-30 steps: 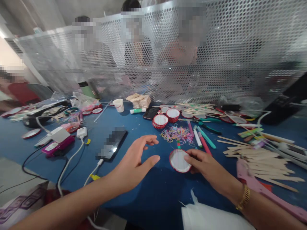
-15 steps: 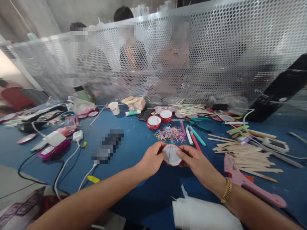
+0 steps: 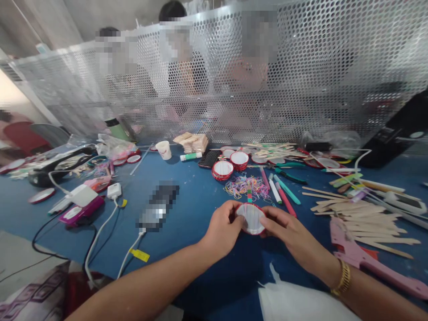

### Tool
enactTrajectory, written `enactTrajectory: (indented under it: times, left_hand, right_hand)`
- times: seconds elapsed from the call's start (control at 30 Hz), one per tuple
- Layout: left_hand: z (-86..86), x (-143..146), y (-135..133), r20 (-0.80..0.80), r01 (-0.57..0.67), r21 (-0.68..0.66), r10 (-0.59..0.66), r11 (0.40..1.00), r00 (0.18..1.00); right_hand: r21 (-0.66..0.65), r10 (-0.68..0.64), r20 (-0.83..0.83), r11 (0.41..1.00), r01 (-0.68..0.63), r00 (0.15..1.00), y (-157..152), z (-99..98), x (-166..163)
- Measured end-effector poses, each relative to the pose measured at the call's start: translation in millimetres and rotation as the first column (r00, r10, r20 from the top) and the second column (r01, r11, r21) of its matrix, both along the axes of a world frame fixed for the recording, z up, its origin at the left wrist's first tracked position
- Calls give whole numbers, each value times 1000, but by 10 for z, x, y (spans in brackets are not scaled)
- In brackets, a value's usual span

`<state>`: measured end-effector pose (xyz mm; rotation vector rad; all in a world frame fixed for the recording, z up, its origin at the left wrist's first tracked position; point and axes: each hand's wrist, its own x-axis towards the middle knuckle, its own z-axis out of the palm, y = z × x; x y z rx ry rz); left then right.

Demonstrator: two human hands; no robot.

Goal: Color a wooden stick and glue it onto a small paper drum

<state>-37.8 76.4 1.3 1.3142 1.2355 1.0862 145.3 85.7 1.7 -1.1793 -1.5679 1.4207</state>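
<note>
Between my two hands is a round white disc with a red rim (image 3: 253, 220), held just above the blue table. My left hand (image 3: 225, 227) grips its left edge, thumb on the white face. On the right edge, my right hand (image 3: 287, 229) pinches it with thumb and fingers. A small green and red striped piece (image 3: 249, 194) sticks up at the disc's far edge. Just beyond lies a heap of coloured rubber bands (image 3: 245, 186). Similar red-rimmed discs (image 3: 222, 170) are stacked behind the heap.
Markers (image 3: 284, 194) and wooden craft sticks (image 3: 364, 218) lie to the right, by a pink glue gun (image 3: 374, 263). A phone (image 3: 158, 207) on a cable is at left. A paper cup (image 3: 163, 150) stands farther back. A perforated metal screen (image 3: 214, 89) closes off the far side, with people behind it.
The view has shifted slightly, so most things on the table appear farther right. My left thumb now lies farther over the disc's white face. Both hands still hold the disc.
</note>
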Motion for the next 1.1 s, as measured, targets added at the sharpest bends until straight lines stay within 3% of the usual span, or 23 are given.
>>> enactTrajectory:
  times: [0.1, 0.3, 0.73, 0.8, 0.97, 1.1]
  left_hand:
    - [24, -6, -1, -44, -47, 31, 48, 998, 998]
    - [-14, -34, 13, 109, -28, -62, 35, 998, 993]
    - [23, -46, 93, 281, 109, -165, -59, 980, 958]
    - [31, -41, 101, 215, 110, -131, -80, 985, 973]
    - [24, -11, 130, -205, 71, 9, -67, 997, 976]
    - [37, 9, 134, -335, 76, 46, -56, 996, 941]
  right_hand:
    - [71, -10, 106, 997, 3, 994, -2, -13, 4]
    - [155, -58, 242, 988, 21, 969, -1, -123, -34]
    - [110, -113, 177, 989, 94, 978, 80, -45, -92]
    - [102, -116, 155, 990, 101, 981, 83, -49, -83]
    - [163, -91, 137, 984, 68, 986, 77, -79, -65]
    - [202, -91, 129, 977, 64, 987, 90, -108, -66]
